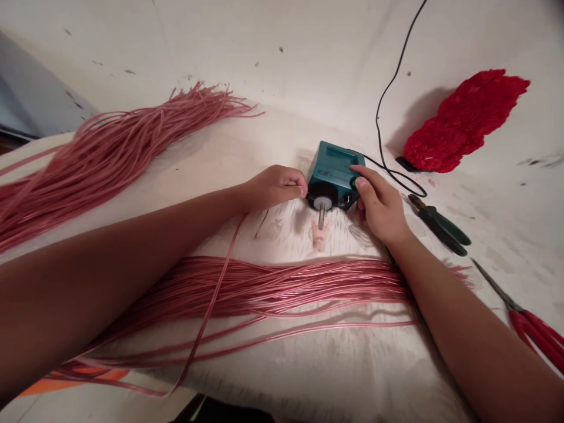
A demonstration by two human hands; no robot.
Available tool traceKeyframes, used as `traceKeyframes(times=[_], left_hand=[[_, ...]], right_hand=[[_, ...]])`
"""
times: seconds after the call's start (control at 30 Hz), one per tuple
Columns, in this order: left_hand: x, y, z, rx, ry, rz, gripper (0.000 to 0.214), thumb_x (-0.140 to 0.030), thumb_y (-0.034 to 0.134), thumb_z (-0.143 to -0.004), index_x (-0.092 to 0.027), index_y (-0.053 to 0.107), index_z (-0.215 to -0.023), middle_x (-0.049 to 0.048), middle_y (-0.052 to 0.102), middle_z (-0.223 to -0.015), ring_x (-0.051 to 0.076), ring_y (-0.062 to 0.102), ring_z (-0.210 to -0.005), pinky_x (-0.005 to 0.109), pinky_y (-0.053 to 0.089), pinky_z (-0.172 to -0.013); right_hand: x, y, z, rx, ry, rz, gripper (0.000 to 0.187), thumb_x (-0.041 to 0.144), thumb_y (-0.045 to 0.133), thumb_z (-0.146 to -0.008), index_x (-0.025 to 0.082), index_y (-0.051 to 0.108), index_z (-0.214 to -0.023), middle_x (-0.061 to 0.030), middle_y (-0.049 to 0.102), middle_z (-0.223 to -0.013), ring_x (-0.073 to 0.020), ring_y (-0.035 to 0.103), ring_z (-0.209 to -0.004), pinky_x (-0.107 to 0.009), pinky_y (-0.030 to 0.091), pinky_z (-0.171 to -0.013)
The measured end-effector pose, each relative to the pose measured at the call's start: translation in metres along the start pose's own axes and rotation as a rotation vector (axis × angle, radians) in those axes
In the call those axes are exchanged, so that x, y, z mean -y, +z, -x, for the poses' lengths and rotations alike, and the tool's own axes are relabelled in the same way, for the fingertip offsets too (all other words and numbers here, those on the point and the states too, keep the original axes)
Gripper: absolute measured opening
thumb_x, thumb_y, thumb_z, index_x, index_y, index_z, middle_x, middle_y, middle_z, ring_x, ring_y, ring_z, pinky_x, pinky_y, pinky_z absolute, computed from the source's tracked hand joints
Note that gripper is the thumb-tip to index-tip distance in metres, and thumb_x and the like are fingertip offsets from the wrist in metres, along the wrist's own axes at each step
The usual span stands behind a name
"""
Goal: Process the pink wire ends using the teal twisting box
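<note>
A small teal motor box (pixel 333 170) with a black hub and a metal shaft (pixel 321 214) sits on the white table. My left hand (pixel 275 185) is closed in a pinch right beside the hub, holding one pink strand (pixel 220 279) that trails back toward me. My right hand (pixel 381 202) rests against the box's right side, thumb pressed on a green button at its corner, other fingers curled. A bundle of pink strands (pixel 282 288) lies across the table under my forearms.
A second pile of pink strands (pixel 101 153) lies at the far left. A red woven piece (pixel 465 120) stands at the back right by a black cable (pixel 388 94). Green-handled pliers (pixel 440 226) and red-handled scissors (pixel 529 326) lie to the right.
</note>
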State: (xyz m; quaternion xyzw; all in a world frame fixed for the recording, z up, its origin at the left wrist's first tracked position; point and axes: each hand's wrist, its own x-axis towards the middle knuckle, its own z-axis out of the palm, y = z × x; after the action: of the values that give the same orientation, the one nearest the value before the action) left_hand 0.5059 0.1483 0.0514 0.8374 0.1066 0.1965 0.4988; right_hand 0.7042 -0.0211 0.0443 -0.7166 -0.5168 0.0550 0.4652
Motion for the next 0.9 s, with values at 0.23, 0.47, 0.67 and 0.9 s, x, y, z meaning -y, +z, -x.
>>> traceKeyframes(times=[0.23, 0.47, 0.67, 0.9], left_hand=[[0.0009, -0.0005, -0.0008, 0.013, 0.006, 0.016, 0.011, -0.024, 0.062, -0.079, -0.015, 0.068, -0.076, 0.0020, 0.068, -0.076, 0.014, 0.061, -0.075, 0.027, 0.045, -0.071], [-0.0006, -0.0008, -0.0008, 0.011, 0.003, 0.002, 0.011, -0.023, 0.063, -0.078, -0.014, 0.068, -0.076, 0.0020, 0.068, -0.075, 0.014, 0.060, -0.073, 0.028, 0.044, -0.073], [0.0000, -0.0011, -0.0008, 0.013, 0.007, 0.003, 0.011, -0.023, 0.061, -0.080, -0.014, 0.068, -0.076, 0.0018, 0.068, -0.076, 0.014, 0.060, -0.074, 0.028, 0.044, -0.074], [0.0012, -0.0014, -0.0007, 0.021, 0.021, 0.005, 0.013, -0.027, 0.063, -0.079, -0.015, 0.067, -0.077, 0.0022, 0.067, -0.076, 0.015, 0.060, -0.074, 0.029, 0.046, -0.074]], right_hand=[[-0.0008, -0.0001, 0.0001, 0.005, 0.013, -0.024, 0.056, 0.067, 0.051, -0.094, 0.029, 0.064, -0.133, 0.0026, 0.049, -0.052, -0.0173, 0.053, -0.043, -0.035, 0.050, -0.048], [0.0008, -0.0008, 0.0009, 0.007, -0.004, 0.003, 0.054, 0.064, 0.049, -0.096, 0.028, 0.064, -0.134, 0.0019, 0.050, -0.054, -0.0179, 0.054, -0.043, -0.033, 0.048, -0.046], [-0.0001, -0.0004, 0.0010, 0.016, 0.012, -0.024, 0.053, 0.062, 0.050, -0.097, 0.028, 0.063, -0.135, 0.0023, 0.049, -0.054, -0.0179, 0.053, -0.043, -0.033, 0.047, -0.046], [0.0013, -0.0005, 0.0012, 0.025, 0.028, -0.051, 0.056, 0.065, 0.051, -0.095, 0.028, 0.062, -0.136, 0.0024, 0.048, -0.054, -0.0173, 0.052, -0.043, -0.032, 0.047, -0.044]])
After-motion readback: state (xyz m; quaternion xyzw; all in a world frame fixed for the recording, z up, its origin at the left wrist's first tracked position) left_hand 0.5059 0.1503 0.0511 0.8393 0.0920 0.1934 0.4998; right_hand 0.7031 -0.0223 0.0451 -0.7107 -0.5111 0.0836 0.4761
